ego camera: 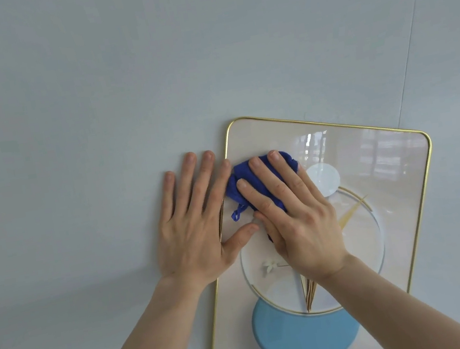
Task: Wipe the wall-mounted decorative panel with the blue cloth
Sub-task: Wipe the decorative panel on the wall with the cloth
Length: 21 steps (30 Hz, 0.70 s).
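The decorative panel [386, 169] hangs on the wall at the lower right, glossy cream with a thin gold rim, circles and a light blue disc painted on it. My right hand [295, 218] lies flat on its upper left part and presses the bunched blue cloth [237, 183] against the surface; only the cloth's top and left side show past my fingers. My left hand [195, 230] is spread flat on the wall, straddling the panel's left rim, with its thumb on the panel.
A pale grey-blue wall [91, 90] fills the rest of the view, with faint seam lines at the far left and upper right. Window reflections shine on the panel's upper right.
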Each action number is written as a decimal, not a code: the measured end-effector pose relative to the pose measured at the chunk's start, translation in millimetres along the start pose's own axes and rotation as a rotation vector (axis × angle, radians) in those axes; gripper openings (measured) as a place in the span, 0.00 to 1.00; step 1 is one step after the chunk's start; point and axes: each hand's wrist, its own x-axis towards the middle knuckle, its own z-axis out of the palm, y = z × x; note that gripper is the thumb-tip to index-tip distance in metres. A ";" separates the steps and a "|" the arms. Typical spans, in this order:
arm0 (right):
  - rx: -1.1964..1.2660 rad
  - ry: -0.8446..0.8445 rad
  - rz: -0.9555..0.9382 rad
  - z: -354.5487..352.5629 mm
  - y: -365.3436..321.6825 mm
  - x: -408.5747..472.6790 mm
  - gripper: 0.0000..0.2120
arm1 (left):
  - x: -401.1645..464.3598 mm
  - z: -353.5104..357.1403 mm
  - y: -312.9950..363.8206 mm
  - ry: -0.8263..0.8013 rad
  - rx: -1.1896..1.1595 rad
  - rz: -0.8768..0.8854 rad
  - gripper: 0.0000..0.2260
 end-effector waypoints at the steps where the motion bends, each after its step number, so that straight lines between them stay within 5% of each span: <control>1: 0.003 0.002 0.001 -0.4 0.0 0.0 0.20 | -0.1 0.3 -0.4 0.006 -0.007 0.005 0.40; 21: 0.014 -0.201 -0.153 -29.2 26.8 -78.3 0.24 | -1.4 7.3 -3.5 0.078 -0.027 0.001 0.39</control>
